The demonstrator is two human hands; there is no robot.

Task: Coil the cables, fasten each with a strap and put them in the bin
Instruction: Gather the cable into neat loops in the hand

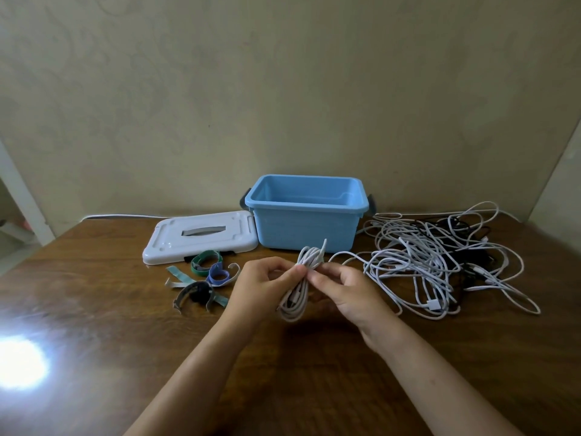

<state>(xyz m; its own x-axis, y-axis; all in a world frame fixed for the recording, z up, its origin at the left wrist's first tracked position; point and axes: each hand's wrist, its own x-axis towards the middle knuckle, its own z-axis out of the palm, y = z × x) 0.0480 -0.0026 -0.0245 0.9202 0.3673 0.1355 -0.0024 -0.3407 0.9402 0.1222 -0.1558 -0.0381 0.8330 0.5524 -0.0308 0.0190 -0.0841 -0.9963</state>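
We held the coil (298, 278) just before the bin (306, 212), both hands (267, 284) (342, 291) pinching its middle with curled fingers (295, 272) so the loops stayed bunched for a strap (206, 262).

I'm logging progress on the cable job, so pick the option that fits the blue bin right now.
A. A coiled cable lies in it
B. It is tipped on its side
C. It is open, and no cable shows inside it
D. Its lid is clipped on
C: the blue bin stands upright and open, its white lid flat on the table beside it, and the only coiled cable is in the person's hands.
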